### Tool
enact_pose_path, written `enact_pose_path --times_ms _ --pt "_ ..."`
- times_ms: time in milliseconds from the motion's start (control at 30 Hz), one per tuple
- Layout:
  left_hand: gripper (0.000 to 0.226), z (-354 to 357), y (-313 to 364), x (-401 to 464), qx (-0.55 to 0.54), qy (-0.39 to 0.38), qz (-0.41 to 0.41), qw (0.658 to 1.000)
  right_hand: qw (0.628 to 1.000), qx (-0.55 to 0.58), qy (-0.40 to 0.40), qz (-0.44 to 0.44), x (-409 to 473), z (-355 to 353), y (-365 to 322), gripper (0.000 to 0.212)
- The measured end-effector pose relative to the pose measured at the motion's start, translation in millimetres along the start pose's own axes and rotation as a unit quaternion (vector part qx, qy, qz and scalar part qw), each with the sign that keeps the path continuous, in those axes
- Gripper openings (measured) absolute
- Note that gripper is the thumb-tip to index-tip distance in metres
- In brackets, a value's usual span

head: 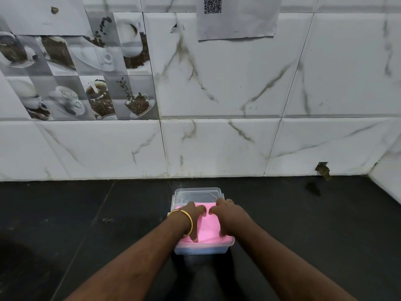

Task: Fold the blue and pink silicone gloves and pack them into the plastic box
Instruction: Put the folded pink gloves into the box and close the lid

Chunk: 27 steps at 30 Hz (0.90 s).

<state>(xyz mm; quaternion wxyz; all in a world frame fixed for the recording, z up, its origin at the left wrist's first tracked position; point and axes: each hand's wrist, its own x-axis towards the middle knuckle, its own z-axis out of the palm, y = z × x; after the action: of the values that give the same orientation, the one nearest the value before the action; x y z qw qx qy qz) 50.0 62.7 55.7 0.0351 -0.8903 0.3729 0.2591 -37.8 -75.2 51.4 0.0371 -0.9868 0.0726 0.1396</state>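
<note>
A clear plastic box (pixel 230 243) stands on the black counter near the middle. The folded pink glove (pixel 208 227) lies on top inside it. Below it, blue of the other glove (pixel 201 249) shows through the box's front wall. My left hand (pixel 192 218), with a gold bangle on the wrist, presses on the pink glove's left side, fingers bent at the far edge. My right hand (pixel 225 213) presses on its right side in the same way, thumb down on the near right corner. The box's clear lid (pixel 196 195) lies just behind the box.
The black counter (pixel 86 224) runs to a white marble-tiled wall (pixel 217 148) close behind the lid. A side wall closes in at the far right. A paper sheet with a QR code (pixel 236 18) hangs on the wall above.
</note>
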Motion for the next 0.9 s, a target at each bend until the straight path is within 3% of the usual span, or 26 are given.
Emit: enact_pose_path --times_ms 500,900 --pt "0.078 10 -8 14 -0.004 -0.036 -0.002 0.999 0.994 -0.106 -0.026 -0.007 16 10 -9 0.073" --pt "0.078 18 -13 22 0.012 -0.056 0.017 0.998 0.989 -0.143 -0.017 -0.007 13 22 -15 0.041"
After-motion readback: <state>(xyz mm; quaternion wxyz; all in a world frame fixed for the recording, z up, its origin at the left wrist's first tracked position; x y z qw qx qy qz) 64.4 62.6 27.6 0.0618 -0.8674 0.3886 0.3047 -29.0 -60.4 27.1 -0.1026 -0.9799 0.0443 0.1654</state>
